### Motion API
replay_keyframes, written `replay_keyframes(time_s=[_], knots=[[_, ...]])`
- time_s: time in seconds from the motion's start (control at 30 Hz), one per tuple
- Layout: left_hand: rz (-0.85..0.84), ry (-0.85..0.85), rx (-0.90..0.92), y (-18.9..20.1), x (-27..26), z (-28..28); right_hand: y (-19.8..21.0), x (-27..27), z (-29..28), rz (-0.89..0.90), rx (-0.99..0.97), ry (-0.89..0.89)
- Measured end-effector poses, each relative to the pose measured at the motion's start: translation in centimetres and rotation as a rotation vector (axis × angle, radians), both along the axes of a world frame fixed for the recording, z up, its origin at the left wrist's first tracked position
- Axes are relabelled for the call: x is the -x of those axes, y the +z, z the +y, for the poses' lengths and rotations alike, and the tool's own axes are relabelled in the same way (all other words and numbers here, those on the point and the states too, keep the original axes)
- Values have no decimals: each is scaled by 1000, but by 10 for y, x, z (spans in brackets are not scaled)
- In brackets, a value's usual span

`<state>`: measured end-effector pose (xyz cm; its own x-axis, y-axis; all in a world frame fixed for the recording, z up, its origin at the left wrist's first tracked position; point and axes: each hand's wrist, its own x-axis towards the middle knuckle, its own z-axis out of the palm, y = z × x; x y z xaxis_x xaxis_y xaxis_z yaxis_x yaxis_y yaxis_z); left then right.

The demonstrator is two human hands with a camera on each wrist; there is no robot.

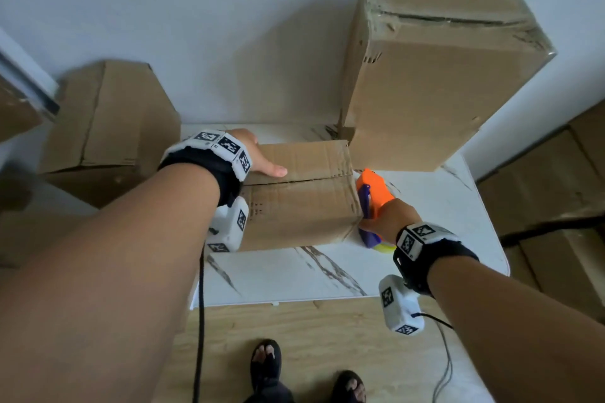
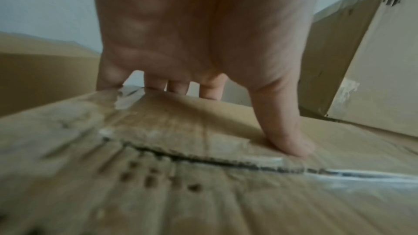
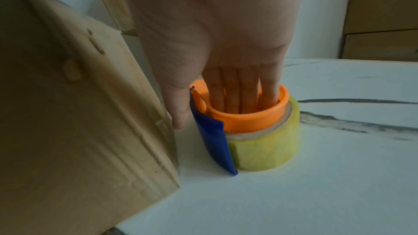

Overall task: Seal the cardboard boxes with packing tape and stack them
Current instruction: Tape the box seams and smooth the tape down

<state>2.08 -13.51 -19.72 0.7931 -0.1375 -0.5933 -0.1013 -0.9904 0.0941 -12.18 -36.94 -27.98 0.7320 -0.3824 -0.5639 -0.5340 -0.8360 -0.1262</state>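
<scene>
A small cardboard box [image 1: 294, 203] lies on the white marble table [image 1: 327, 275], its top seam [image 2: 203, 158] running left to right. Shiny clear tape [image 2: 366, 176] covers the seam's right part. My left hand [image 1: 262, 157] arches over the box's left end: the fingers hang over the far edge and the thumb [image 2: 289, 142] presses beside the seam. My right hand [image 1: 389, 217] grips an orange tape dispenser [image 1: 373, 193] against the box's right side. Its fingers [image 3: 235, 96] sit inside the orange core and the thumb lies outside by the blue blade [image 3: 214, 142]. The yellow-green roll [image 3: 267, 147] rests on the table.
A large taped cardboard box [image 1: 435, 85] stands at the back right of the table, close behind the small one. Another box [image 1: 108, 127] sits off the table's left side, more boxes [image 1: 556, 180] at the right. Cables hang from both wrists over a wooden floor.
</scene>
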Motion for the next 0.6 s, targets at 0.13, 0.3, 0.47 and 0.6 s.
replay_keyframes(time_s=[0.13, 0.3, 0.47, 0.6], knots=[[14, -40, -44, 0, -2, -4, -13, -3, 0, -38, -97, -47], [77, -66, -25, -4, -2, -2, -9, -5, 3, -65, -60, -21], [82, -62, -64, 2, 3, -7, 9, -1, -8, -88, -52, -33], [17, -66, 55, 12, 7, -8, 34, 6, -22, -127, -108, -125]])
